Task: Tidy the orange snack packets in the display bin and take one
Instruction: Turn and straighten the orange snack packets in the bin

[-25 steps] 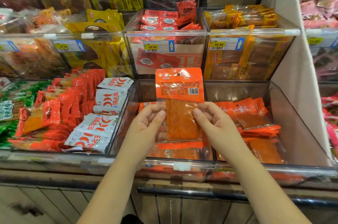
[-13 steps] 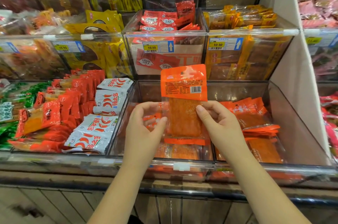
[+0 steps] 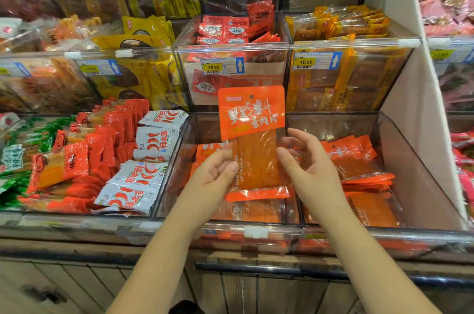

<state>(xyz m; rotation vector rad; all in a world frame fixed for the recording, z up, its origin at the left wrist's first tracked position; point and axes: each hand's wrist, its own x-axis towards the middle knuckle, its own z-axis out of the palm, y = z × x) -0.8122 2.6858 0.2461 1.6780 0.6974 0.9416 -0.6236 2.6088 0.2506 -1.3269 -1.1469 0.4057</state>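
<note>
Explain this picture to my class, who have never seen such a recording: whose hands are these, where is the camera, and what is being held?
There is no machine here: a person works with bare hands. The single camera sits on their head and looks forward and down, so the view is their own. In front is a clear shop bin with orange snack packets lying inside. A neighbouring bin holds red and white packets. The left hand pinches one orange packet upright above the bin, printed side toward the camera. The right hand is at the packet's other edge with fingers loosely spread. Whether it grips is unclear.
</note>
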